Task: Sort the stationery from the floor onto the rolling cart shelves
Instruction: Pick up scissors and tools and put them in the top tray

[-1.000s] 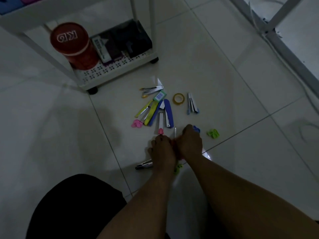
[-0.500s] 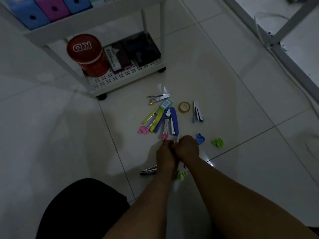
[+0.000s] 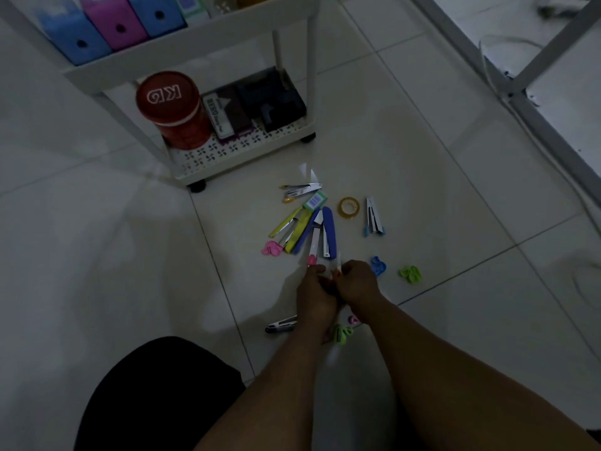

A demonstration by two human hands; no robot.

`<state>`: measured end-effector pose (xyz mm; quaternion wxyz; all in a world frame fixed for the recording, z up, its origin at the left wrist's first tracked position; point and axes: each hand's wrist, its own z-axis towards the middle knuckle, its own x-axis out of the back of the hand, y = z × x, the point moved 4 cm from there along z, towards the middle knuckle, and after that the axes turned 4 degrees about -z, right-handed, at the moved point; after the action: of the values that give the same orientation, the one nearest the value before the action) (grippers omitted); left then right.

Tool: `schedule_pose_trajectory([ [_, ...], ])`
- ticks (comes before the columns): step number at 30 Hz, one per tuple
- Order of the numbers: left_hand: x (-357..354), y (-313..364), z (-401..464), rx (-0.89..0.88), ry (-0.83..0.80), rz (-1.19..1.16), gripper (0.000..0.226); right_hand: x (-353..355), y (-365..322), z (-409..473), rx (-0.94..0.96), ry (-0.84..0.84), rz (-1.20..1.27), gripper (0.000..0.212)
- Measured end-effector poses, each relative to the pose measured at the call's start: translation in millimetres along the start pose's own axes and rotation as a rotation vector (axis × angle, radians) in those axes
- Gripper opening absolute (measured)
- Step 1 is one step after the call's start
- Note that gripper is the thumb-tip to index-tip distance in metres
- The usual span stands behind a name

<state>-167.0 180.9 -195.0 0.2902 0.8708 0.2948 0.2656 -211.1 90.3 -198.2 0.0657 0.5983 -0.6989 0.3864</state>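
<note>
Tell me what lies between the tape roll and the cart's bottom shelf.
Nothing visible: only bare floor separates the tape roll from the bottom shelf. The shelf's low rim must be cleared, and a red tin and boxes fill it.

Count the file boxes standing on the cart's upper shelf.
3 in view: a light blue file box leftmost, a pink one in the middle, a blue one rightmost. More may sit beyond the frame's top edge.

Bare tile left of white plastic rolling cart (image 3: 240,151); scattered coloured stationery pile (image 3: 309,222) crowds floor just in front of it.
</note>
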Motion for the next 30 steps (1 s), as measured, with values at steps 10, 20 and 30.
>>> schedule_pose_trajectory([
  [10, 18, 26, -15, 0.094, -0.158, -0.074, 0.025, 32, -12, -28, -0.044, -0.158, 0.388, 0.014],
  [20, 101, 148, -58, -0.032, -0.274, -0.41, 0.021, 113, -154, -83, 0.16, -0.223, 0.628, 0.012],
  [30, 214, 337, -140, -0.415, -0.158, -0.754, 0.021, 206, -328, -188, 0.439, -0.219, 0.86, 0.018],
])
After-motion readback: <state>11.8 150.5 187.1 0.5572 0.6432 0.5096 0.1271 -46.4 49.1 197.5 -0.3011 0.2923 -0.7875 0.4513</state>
